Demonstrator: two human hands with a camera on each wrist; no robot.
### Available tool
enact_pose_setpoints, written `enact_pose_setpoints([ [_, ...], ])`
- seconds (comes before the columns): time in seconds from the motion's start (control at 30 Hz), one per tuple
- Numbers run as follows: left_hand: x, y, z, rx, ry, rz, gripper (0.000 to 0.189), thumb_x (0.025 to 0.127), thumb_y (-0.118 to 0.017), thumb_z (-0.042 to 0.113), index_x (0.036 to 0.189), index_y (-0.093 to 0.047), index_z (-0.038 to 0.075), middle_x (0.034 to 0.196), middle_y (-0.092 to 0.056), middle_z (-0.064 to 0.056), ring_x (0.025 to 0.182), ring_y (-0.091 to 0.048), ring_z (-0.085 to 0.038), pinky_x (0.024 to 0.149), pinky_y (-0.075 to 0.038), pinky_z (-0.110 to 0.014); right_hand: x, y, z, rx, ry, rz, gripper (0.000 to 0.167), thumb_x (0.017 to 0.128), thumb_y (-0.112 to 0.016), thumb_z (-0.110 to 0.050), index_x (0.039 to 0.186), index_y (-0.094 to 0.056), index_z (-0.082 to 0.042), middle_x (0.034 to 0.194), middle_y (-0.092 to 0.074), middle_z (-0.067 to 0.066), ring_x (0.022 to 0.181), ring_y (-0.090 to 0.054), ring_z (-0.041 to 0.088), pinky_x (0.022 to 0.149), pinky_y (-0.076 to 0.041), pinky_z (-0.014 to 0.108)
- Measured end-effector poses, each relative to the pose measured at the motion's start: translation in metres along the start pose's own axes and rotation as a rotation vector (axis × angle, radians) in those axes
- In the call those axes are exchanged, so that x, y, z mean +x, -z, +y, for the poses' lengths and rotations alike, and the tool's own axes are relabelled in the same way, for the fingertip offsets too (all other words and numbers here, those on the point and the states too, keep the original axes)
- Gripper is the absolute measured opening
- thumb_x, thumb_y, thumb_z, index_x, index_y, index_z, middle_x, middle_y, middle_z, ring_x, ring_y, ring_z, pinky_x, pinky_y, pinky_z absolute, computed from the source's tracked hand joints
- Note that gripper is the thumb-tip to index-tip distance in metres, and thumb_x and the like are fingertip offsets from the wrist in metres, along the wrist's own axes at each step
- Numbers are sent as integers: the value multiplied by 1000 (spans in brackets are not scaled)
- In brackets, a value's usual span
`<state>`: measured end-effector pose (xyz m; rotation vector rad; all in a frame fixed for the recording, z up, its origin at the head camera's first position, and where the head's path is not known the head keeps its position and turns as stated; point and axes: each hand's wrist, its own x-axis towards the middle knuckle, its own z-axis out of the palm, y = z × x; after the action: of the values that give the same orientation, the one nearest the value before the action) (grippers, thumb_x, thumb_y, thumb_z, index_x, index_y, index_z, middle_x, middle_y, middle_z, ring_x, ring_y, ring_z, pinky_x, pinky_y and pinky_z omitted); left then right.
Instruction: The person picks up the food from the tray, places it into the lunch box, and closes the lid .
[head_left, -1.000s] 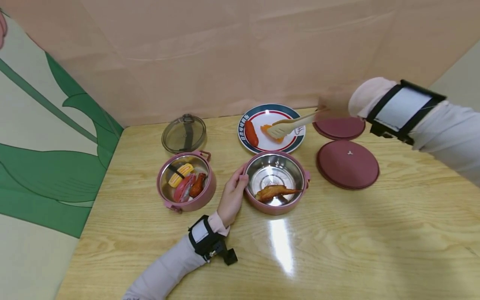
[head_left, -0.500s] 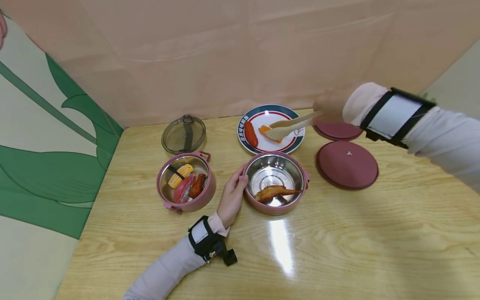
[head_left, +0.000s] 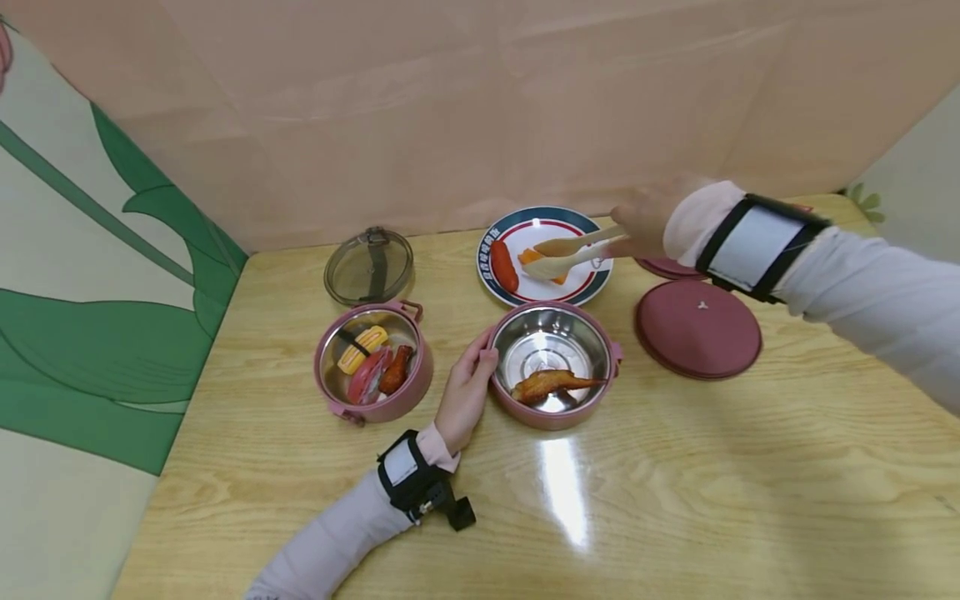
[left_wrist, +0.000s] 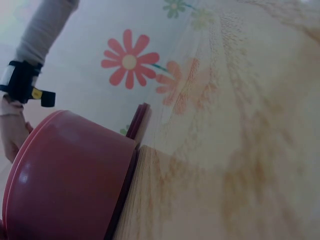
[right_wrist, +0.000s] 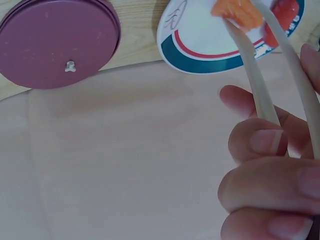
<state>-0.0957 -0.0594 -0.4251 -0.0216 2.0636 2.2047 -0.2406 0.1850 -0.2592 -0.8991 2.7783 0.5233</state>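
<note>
In the head view my left hand (head_left: pixel 461 404) grips the left rim of a round pink lunch box (head_left: pixel 532 332) with a steel inside, thumb over the edge. A fried chicken wing (head_left: pixel 553 385) lies in it. The box's pink wall (left_wrist: pixel 70 175) fills the lower left of the left wrist view. My right hand (head_left: pixel 647 221) holds cream-coloured food tongs (head_left: pixel 573 258), fingers wrapped round both arms. On the white plate with a dark blue rim (head_left: pixel 540 213), the tong tips lie either side of an orange salmon slice (right_wrist: pixel 240 12). A red sausage (head_left: pixel 503 267) lies to its left.
A second pink lunch box (head_left: pixel 411 396) at left holds toy-like corn, a red-pink piece and a drumstick. Behind it lies a clear grey lid (head_left: pixel 348 271). Two dark red lids, the nearer one (head_left: pixel 697 329) in full sight, lie right of the plate. A paper-covered wall (head_left: pixel 337 125) borders the back.
My right hand has moved left and slightly down, bringing the tong tips further left over the salmon slice, their arms now clearly apart. My left hand and the lunch boxes stay put.
</note>
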Motion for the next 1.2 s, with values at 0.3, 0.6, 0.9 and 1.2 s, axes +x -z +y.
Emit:
enact_pose_setpoints([
  [0.3,0,1,1,12,8,-9,47,104,-43,18,147,-37,0,153,-37,-14,144,-29,-24,119,-23,-39,0,-5,8,-23,48,-9,41,86,-68,-50,82,-68,-9,70,-62,4,64,-56,22,57,-49,40],
  [0.6,1,0,2,32,32,-10,46,105,-43,20,148,-38,4,153,-38,-10,143,-30,-20,118,-26,-36,-5,-5,11,-4,58,-5,32,87,-68,-46,83,-69,-14,69,-60,2,60,-53,20,49,-46,37],
  [0.9,2,1,0,35,28,-6,45,105,-42,20,147,-39,4,152,-39,-10,143,-31,-21,118,-26,-36,-8,-10,18,6,88,56,30,87,-68,-46,79,-68,-16,64,-58,-2,56,-50,17,46,-42,34],
  [1.2,0,-1,2,25,35,-19,46,105,-41,19,148,-38,4,153,-38,-11,143,-30,-22,118,-26,-37,-10,-14,26,22,106,57,29,88,-66,-43,77,-65,-16,64,-56,-2,54,-49,18,46,-41,36],
])
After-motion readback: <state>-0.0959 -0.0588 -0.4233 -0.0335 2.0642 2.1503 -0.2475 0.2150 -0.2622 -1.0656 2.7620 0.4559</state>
